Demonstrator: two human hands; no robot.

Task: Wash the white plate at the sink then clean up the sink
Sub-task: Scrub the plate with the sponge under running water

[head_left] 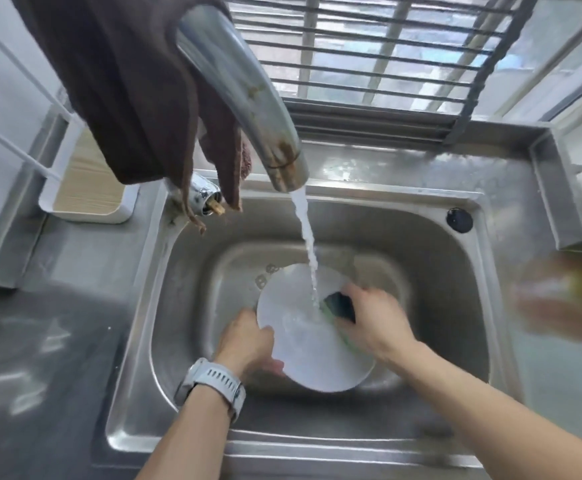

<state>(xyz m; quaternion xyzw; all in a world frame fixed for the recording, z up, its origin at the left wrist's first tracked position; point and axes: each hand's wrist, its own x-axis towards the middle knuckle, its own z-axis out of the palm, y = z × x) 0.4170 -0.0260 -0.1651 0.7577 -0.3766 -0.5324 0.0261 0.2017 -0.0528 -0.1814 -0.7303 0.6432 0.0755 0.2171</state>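
The white plate (pixel 303 355) is held tilted inside the steel sink (pixel 456 289). My left hand (pixel 248 341) grips its left rim; a white watch sits on that wrist. My right hand (pixel 376 323) presses a dark sponge with a green edge (pixel 340 306) against the plate's right side. Water (pixel 308 244) runs from the steel faucet (pixel 248 98) onto the plate, just left of the sponge.
A brown cloth (pixel 127 91) hangs over the faucet. A white tray (pixel 85 181) stands on the counter at back left. A black overflow cap (pixel 459 220) sits at the sink's back right. A blurred yellowish object (pixel 566 296) lies on the right counter. A barred window is behind.
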